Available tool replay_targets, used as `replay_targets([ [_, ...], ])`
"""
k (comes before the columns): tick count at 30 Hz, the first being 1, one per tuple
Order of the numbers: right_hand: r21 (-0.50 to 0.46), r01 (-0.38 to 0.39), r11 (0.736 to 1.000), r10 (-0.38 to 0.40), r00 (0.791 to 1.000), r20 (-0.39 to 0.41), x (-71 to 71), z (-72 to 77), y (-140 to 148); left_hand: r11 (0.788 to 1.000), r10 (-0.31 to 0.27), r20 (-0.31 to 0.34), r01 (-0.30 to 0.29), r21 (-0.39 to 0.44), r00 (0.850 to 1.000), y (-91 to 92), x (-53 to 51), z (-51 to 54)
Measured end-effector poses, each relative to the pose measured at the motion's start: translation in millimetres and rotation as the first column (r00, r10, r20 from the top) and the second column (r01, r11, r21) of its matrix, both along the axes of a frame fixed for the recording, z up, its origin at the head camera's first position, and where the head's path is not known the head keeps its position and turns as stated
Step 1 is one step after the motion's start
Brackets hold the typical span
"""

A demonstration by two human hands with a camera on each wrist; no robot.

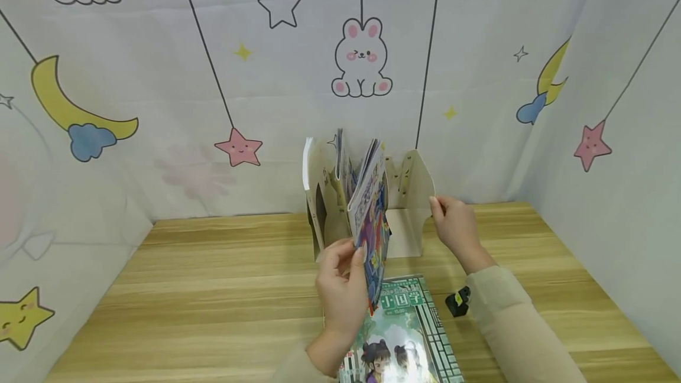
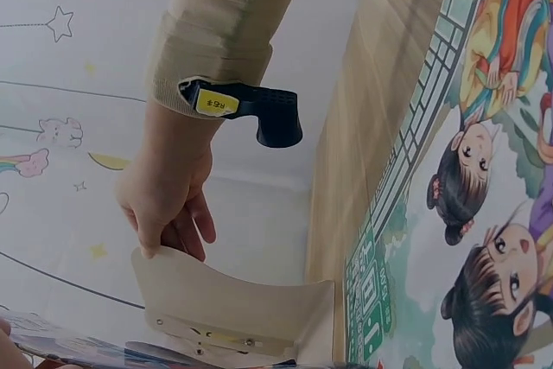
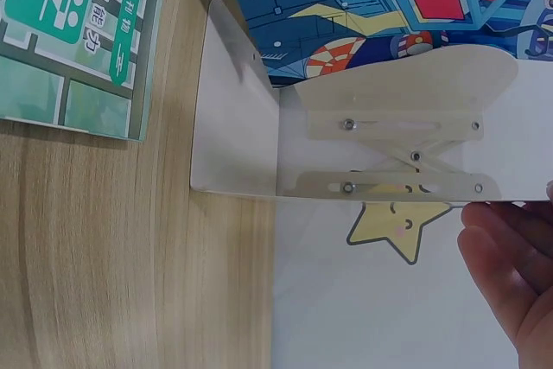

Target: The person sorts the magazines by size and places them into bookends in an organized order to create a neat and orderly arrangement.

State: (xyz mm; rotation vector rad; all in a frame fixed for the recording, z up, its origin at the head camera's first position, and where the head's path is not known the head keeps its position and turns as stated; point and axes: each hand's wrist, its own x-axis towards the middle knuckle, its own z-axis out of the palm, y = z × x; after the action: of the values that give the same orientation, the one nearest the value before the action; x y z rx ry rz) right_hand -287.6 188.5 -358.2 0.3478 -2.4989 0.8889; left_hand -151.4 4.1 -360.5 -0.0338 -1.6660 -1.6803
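A cream metal book rack (image 1: 404, 232) stands against the wall, with several magazines upright in it. My left hand (image 1: 343, 285) pinches the near edge of a magazine with a colourful cover (image 1: 376, 235), tilted among the rack's dividers. With thumb and fingers, my right hand (image 1: 457, 226) grips the outer edge of the rack's right end panel (image 3: 389, 84). In the right wrist view, crossed slotted bars (image 3: 415, 157) show on the rack, with the colourful magazine beside them. Flat on the table in front lies a magazine with a green title (image 1: 399, 336), its near end out of frame.
The wood-grain table (image 1: 213, 288) meets a printed cloth backdrop (image 1: 159, 75) at the back and sides. A small black object (image 1: 457, 302) shows by my right sleeve. A black camera mount (image 2: 242, 105) is strapped on the right wrist.
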Motion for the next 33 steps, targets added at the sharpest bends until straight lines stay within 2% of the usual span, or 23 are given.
replay_targets([
  [7,-0.004,-0.006,1.000,0.006,1.000,-0.009,0.6,-1.0,1,0.999,0.010,-0.029,-0.011,-0.038,1.000,6.7,-4.5,-1.1],
  [12,0.001,-0.010,1.000,0.010,1.000,-0.024,0.5,-3.3,2,1.000,0.018,-0.022,-0.019,-0.008,1.000,8.8,-4.0,0.0],
  [18,-0.006,-0.012,1.000,0.012,0.999,-0.031,0.6,-4.0,3,0.998,0.057,-0.064,-0.056,0.024,0.996,6.5,-1.9,8.3],
  [24,0.001,-0.009,1.000,0.009,0.999,-0.031,1.3,-3.0,3,0.997,0.055,-0.072,-0.051,0.060,0.996,6.6,-3.4,19.9],
  [30,-0.005,-0.005,1.000,0.005,1.000,-0.010,1.2,-2.9,3,0.999,0.030,-0.100,-0.026,0.042,0.995,13.3,-9.6,26.8],
  [33,0.003,-0.003,1.000,0.003,1.000,-0.004,0.8,-3.1,3,0.999,0.041,-0.127,-0.039,0.023,0.991,16.8,-13.3,26.7],
])
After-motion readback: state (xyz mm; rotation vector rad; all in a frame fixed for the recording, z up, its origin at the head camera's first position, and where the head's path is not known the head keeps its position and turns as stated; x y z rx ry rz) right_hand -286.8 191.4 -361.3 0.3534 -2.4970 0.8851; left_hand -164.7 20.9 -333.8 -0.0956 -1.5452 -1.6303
